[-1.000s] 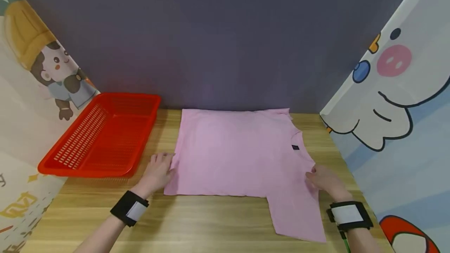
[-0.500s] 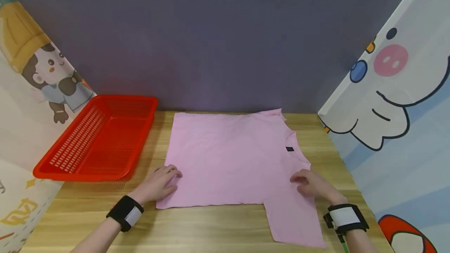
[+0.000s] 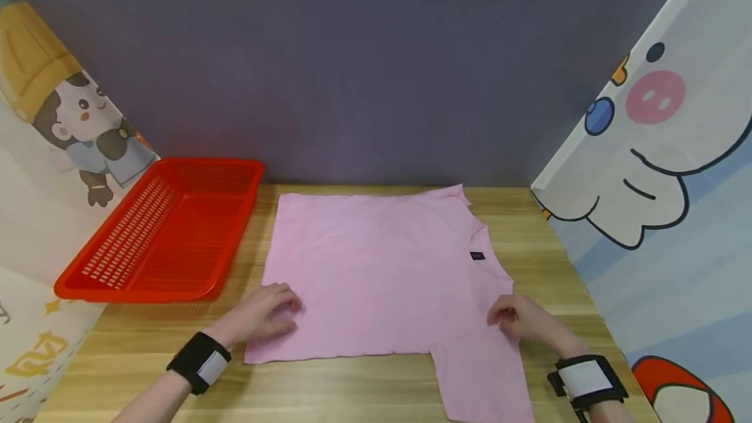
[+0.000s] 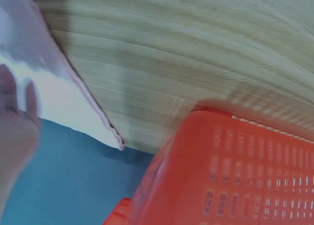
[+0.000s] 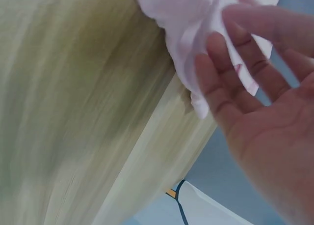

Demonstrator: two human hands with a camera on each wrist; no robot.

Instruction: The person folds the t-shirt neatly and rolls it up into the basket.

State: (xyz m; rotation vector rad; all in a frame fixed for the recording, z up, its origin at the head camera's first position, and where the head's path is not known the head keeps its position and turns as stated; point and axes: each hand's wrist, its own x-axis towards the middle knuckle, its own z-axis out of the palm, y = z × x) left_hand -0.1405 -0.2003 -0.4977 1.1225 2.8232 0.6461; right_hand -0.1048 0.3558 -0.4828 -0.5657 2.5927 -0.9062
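A pink T-shirt [image 3: 376, 266] lies spread sideways on the wooden table, its neckline and dark label toward the right and its hem at the left. One sleeve points to the table's front; the far sleeve is crumpled. My left hand [image 3: 266, 312] is over the hem near the front left corner, fingers loosely bent, with no cloth seen between them. By the front shoulder, below the neckline, is my right hand [image 3: 523, 320]. The right wrist view shows its fingers [image 5: 216, 82] relaxed and apart beside the fabric; whether the tips touch it I cannot tell.
A red plastic basket [image 3: 237, 247] with slotted sides stands left of the shirt. Behind the table rises a dark grey wall [image 3: 376, 70]. Panels with cartoon prints flank the table [image 3: 329, 387] on both sides.
The shirt has slid toward me and to the left. My right hand has let go of the shoulder edge it pinched, and my left hand has come nearer the front corner.
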